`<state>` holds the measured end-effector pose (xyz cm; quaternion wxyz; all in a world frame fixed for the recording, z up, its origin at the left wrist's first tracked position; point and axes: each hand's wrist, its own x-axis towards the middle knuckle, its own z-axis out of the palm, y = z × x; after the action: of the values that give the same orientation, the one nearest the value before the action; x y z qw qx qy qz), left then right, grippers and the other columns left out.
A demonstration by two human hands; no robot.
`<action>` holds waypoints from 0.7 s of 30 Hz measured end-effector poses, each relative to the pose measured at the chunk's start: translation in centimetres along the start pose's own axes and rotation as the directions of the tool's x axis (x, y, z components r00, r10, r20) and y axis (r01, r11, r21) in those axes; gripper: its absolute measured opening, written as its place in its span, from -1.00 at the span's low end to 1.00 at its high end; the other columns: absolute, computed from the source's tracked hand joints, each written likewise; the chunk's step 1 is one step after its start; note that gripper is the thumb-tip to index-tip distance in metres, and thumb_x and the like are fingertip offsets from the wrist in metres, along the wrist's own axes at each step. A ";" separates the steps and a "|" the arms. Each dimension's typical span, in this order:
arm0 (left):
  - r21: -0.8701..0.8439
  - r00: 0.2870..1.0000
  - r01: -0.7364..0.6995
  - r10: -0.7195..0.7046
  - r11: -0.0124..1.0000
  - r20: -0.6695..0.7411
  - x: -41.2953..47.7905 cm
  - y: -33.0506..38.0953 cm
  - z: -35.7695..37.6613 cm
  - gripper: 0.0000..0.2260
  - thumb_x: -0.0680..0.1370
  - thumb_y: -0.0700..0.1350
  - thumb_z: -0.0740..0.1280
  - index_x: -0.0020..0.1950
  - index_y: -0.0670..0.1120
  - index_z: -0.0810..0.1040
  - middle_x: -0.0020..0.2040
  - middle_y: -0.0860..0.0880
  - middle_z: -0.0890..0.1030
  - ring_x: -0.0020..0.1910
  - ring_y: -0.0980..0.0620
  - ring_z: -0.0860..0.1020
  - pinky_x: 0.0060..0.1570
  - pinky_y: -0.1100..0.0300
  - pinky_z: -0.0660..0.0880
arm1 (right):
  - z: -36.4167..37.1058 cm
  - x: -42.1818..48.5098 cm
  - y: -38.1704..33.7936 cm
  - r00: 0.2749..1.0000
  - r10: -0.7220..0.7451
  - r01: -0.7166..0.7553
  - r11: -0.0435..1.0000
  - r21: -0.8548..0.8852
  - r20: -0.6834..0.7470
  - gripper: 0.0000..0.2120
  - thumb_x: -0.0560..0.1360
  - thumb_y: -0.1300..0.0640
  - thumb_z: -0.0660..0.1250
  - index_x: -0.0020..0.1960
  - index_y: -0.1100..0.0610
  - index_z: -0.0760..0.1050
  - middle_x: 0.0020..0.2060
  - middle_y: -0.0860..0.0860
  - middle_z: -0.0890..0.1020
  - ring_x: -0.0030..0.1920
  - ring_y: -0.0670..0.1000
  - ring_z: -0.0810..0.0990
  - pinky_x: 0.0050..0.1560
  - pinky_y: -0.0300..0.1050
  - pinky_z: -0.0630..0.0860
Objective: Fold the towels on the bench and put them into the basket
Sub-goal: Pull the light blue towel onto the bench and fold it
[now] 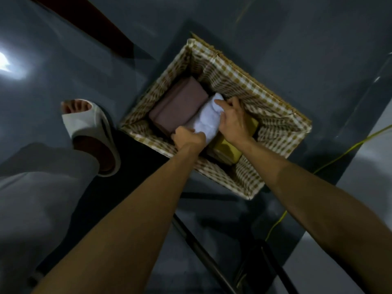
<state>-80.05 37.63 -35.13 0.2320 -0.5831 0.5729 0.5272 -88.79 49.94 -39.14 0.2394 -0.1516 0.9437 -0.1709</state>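
Reaching down into the basket (273,115), we are gripping the white towel (206,122) with both hands. Our left hand (188,137) is curling its fingers round the near end of the folded bundle. Our right hand (235,122) is clutching the far right edge, its fingers bent onto the cloth. The white towel is sitting between our two hands, inside the basket; whether it is resting on the bottom or hanging a little above it, we cannot tell.

Just to the left of our left hand a folded mauve towel (178,107) is lying in the basket, touching the white one along its side. Under our right wrist a folded mustard-yellow towel (228,150) is lying by the basket's near wall, partly hidden by the arm. The basket's checked cloth lining is showing all round our hands.

Well to the left of our left forearm, our foot in a white slipper (84,124) is standing on the dark glossy floor (318,49). To the right of our right forearm a thin yellow cable (358,145) is lying across the floor.
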 end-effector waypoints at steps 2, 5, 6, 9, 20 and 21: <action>-0.028 0.993 0.101 -0.099 0.994 0.066 1.0 0.2 -0.2 -0.53 0.57 -0.13 0.39 0.43 -0.31 0.47 0.44 -0.29 0.43 0.34 -0.28 0.47 0.35 -0.05 0.47 | 0.8 0.5 0.4 1.000 -0.017 0.017 1.000 -0.018 0.000 -0.55 0.56 0.29 0.25 0.45 0.20 0.49 0.21 0.29 0.47 0.22 0.33 0.48 0.26 0.21 0.46; 0.318 1.000 -0.014 0.008 0.948 0.019 0.1 0.3 -0.1 -0.53 0.58 0.01 0.37 0.41 -0.20 0.49 0.48 -0.25 0.29 0.37 -0.28 0.37 0.40 -0.06 0.38 | 1.0 1.5 0.3 0.999 -0.045 0.047 0.995 -0.088 0.019 -0.57 0.58 0.30 0.27 0.45 0.20 0.50 0.22 0.31 0.49 0.23 0.36 0.48 0.26 0.25 0.45; 0.530 0.986 -0.143 0.168 0.836 0.000 -0.7 0.2 0.2 -0.56 0.56 0.06 0.38 0.36 -0.13 0.52 0.47 -0.22 0.26 0.38 -0.26 0.33 0.38 -0.07 0.35 | 0.9 1.7 0.2 0.998 -0.050 0.053 0.991 -0.122 0.034 -0.57 0.59 0.26 0.28 0.46 0.18 0.49 0.24 0.32 0.49 0.25 0.36 0.47 0.27 0.25 0.43; 0.763 0.792 -0.495 0.577 0.416 0.199 -1.9 -0.5 1.2 -0.67 0.55 0.05 0.35 0.27 -0.02 0.52 0.44 -0.15 0.29 0.37 -0.22 0.30 0.29 -0.10 0.32 | 1.0 1.3 0.1 0.997 -0.078 0.074 0.961 -0.267 -0.007 -0.57 0.61 0.12 0.30 0.47 0.11 0.49 0.25 0.30 0.50 0.24 0.35 0.48 0.26 0.27 0.38; 0.705 0.796 -0.574 0.081 0.416 0.600 2.4 -1.3 1.8 -0.17 0.60 0.11 0.34 0.68 0.08 -0.16 0.66 -0.02 -0.25 0.62 -0.26 -0.06 0.56 -0.24 0.03 | 1.7 3.4 -0.3 0.989 0.022 -0.001 0.991 -0.137 0.149 -0.55 0.60 0.10 0.27 0.47 0.16 0.42 0.35 0.20 0.47 0.30 0.22 0.47 0.31 0.07 0.41; 0.697 0.794 -0.571 0.075 0.433 0.604 2.5 -1.2 1.7 -0.18 0.60 0.10 0.33 0.68 0.09 -0.15 0.66 -0.02 -0.23 0.62 -0.25 -0.05 0.55 -0.25 0.05 | 1.5 3.3 -0.3 0.986 0.006 0.019 0.988 -0.154 0.164 -0.54 0.61 0.24 0.25 0.51 0.16 0.38 0.37 0.22 0.43 0.31 0.24 0.44 0.29 0.05 0.40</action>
<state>-80.04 38.31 -38.31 0.5140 -0.1098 0.7813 0.3366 -90.74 48.06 -41.62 0.3034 -0.1863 0.9306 -0.0849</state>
